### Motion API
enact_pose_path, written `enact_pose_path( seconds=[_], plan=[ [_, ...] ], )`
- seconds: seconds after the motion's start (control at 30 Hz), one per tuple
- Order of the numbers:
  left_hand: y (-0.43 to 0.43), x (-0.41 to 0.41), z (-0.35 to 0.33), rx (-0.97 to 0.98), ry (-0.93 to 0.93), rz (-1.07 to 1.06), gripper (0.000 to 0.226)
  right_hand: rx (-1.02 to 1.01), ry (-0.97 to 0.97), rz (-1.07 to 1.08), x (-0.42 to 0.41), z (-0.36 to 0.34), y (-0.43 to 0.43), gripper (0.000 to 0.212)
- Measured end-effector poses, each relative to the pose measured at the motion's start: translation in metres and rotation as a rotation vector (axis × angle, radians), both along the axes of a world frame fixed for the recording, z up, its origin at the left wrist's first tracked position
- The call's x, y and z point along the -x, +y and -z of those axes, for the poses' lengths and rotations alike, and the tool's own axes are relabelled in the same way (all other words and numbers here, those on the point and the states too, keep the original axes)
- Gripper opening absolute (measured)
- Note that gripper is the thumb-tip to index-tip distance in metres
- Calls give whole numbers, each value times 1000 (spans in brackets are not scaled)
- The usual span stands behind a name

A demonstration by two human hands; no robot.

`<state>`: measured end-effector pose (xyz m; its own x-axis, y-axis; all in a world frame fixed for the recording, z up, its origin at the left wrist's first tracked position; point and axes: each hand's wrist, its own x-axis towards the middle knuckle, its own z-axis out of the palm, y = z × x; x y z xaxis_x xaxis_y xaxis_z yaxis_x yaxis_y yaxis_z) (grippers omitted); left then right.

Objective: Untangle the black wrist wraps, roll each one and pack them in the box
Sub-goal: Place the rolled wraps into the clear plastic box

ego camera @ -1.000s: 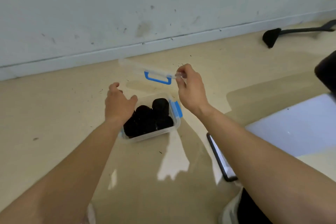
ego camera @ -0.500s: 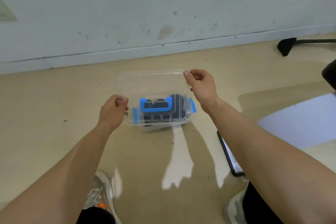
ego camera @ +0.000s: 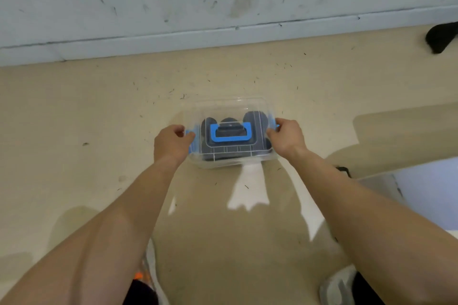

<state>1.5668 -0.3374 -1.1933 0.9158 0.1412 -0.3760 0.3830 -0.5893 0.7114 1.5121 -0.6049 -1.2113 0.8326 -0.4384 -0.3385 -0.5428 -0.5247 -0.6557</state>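
Observation:
A clear plastic box stands on the beige floor in the middle of the view. Its clear lid with a blue handle lies flat on top. Through the lid I see several rolled black wrist wraps packed inside. My left hand pinches the blue clip on the box's left side. My right hand grips the blue clip on the right side.
A grey wall with a skirting board runs across just behind the box. A black object lies at the far right by the wall. A white panel sits at the right. My shoes show at the bottom edge.
The lid, held up over the open box a second ago, has come down onto the box. Both hands moved from the lid's edges to the blue side clips.

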Motion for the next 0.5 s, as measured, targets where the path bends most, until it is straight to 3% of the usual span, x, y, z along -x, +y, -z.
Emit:
enact_pose_path(
  seconds=[0.07, 0.17, 0.27, 0.33, 0.5],
  plan=[
    [-3, -3, 7, -47, 13, 3, 43, 11, 33, -27, -6, 10, -1, 33],
    [-8, 1, 13, -115, 26, 25, 10, 40, 27, -28, -14, 15, -2, 38],
    [-13, 10, 16, -131, 21, 83, 24, 72, 67, 10, -12, 16, -10, 41],
    [-14, 12, 19, -125, 13, 80, 16, 36, 97, 8, -4, 18, -18, 50],
    [-12, 9, 18, -78, 22, 41, 37, 44, 110, -48, 3, 23, -20, 51]
  ],
)
